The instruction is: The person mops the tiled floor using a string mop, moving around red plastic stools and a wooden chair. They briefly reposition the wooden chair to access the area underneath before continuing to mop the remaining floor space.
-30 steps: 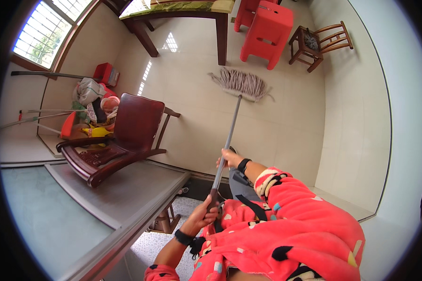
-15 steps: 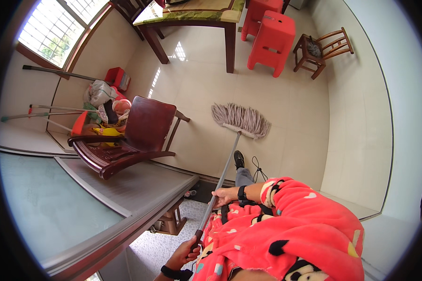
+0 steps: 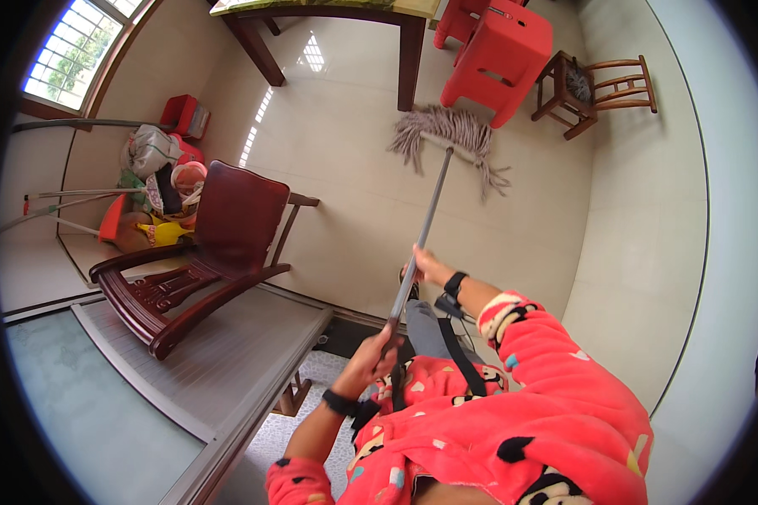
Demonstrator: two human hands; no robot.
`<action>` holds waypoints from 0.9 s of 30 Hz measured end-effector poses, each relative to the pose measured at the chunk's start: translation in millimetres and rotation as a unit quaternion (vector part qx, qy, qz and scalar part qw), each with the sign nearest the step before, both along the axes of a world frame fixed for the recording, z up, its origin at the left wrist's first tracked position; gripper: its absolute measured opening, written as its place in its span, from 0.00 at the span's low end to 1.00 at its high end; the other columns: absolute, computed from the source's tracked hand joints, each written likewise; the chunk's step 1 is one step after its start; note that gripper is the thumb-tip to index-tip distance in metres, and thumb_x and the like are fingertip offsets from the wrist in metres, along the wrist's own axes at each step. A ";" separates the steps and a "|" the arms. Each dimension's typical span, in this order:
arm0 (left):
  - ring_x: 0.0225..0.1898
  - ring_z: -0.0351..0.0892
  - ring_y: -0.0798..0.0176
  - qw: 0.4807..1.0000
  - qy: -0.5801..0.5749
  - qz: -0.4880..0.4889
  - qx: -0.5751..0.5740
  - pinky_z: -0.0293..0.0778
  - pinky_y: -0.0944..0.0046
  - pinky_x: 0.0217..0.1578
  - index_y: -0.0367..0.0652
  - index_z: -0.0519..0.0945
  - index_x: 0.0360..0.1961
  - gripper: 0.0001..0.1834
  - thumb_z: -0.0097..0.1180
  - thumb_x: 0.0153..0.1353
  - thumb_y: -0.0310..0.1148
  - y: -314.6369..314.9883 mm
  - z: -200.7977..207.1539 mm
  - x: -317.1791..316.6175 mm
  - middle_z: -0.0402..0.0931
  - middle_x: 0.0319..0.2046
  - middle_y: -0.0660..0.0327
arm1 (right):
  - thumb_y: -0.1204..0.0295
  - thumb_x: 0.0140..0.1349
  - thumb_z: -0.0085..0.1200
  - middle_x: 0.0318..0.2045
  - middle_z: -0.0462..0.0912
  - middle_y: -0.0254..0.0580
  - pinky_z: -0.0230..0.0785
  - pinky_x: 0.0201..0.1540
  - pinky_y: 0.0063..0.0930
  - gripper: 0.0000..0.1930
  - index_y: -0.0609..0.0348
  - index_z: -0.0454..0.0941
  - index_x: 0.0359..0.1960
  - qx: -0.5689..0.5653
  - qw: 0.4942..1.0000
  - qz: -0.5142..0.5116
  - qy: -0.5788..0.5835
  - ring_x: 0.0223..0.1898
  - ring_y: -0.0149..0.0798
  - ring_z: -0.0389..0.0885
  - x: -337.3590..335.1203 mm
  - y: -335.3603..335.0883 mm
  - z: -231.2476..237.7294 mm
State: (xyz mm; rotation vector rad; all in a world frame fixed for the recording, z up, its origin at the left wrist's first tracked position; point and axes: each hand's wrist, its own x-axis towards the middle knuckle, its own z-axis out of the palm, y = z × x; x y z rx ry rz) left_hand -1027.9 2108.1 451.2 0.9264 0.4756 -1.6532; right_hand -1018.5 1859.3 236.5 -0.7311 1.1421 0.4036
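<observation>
A mop (image 3: pixel 436 189) with a long grey pole and a shaggy grey-brown string head lies out ahead of me on the beige tile floor. My left hand (image 3: pixel 370 360) is wrapped round the dark grip at the near end of the pole. Farther up the shaft, my right hand (image 3: pixel 429 266) closes round the grey metal. The strings spread flat on the tiles, close to a table leg and a red plastic stool (image 3: pixel 502 59). Both wrists wear black bands, and the sleeves are red and patterned.
A dark red wooden armchair (image 3: pixel 236 223) stands at left beside a sliding glass door (image 3: pixel 101 396). Behind it are bags, a red dustpan (image 3: pixel 112 219) and poles. A table (image 3: pixel 328 12) is at the far side, a small wooden chair (image 3: pixel 594 93) at far right.
The mop head has moved away from me, toward the table leg and red stools. Both hands have pushed forward with the pole, and the view has shifted.
</observation>
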 end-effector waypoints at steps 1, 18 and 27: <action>0.07 0.50 0.77 0.999 0.022 0.020 -0.012 0.45 0.75 0.07 0.39 0.69 0.37 0.25 0.40 0.64 0.54 -27.3 -10.1 9.1 0.56 0.11 0.72 | 0.51 0.66 0.33 0.26 0.76 0.47 0.75 0.27 0.44 0.23 0.60 0.61 0.45 -0.048 0.998 -0.027 -0.006 0.24 0.45 0.79 13.5 -24.2 3.3; 0.10 0.49 0.77 0.984 0.125 0.128 0.003 0.45 0.76 0.08 0.41 0.68 0.36 0.21 0.42 0.64 0.51 55.1 17.9 -43.9 0.56 0.15 0.70 | 0.61 0.58 0.41 0.25 0.78 0.49 0.74 0.23 0.44 0.15 0.61 0.69 0.37 -0.164 0.963 0.213 -0.021 0.22 0.47 0.79 0.1 68.9 29.5; 0.11 0.51 0.79 0.990 0.074 0.084 0.083 0.45 0.80 0.08 0.43 0.68 0.37 0.18 0.42 0.65 0.48 234.7 108.2 -130.7 0.57 0.17 0.70 | 0.55 0.59 0.47 0.28 0.79 0.44 0.75 0.29 0.37 0.16 0.57 0.72 0.34 0.047 0.956 0.239 -0.163 0.25 0.41 0.79 -105.7 241.1 44.4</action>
